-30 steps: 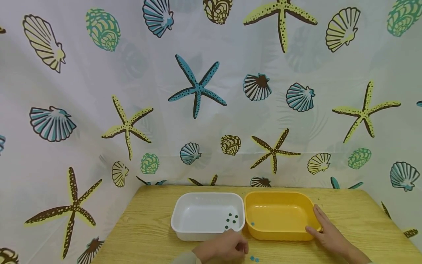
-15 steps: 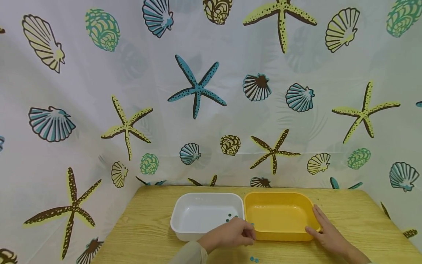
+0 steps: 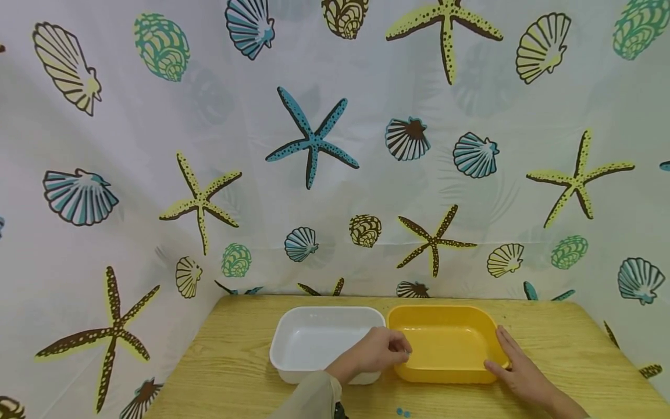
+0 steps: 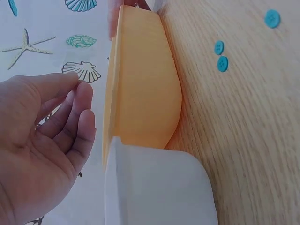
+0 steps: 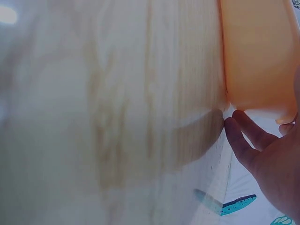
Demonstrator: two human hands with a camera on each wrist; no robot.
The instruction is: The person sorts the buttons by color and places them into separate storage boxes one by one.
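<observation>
My left hand [image 3: 378, 349] is over the near left corner of the yellow tub [image 3: 442, 375], thumb and index fingertips together. A small blue button [image 3: 407, 351] shows at these fingertips in the head view. From the left wrist view, the left hand [image 4: 47, 140] is beside the tub's rim, its other fingers loosely bent. At the tub's right end rests my right hand [image 3: 520, 369], fingers straight along the outside and thumb over the rim. The right wrist view shows the right fingers [image 5: 241, 145] touching the tub's end wall [image 5: 258, 56].
A white tub [image 3: 309, 375] stands against the yellow one; my left forearm hides the green buttons in it. Blue buttons [image 4: 222, 63] lie on the wooden table [image 3: 220, 361] in front, with another blue button [image 4: 273, 18] farther along. A shell-patterned curtain [image 3: 314, 203] hangs behind.
My left hand has risen from the table in front of the tubs and moved forward and right, over the yellow tub's left corner. My right hand has stayed at the tub's right end.
</observation>
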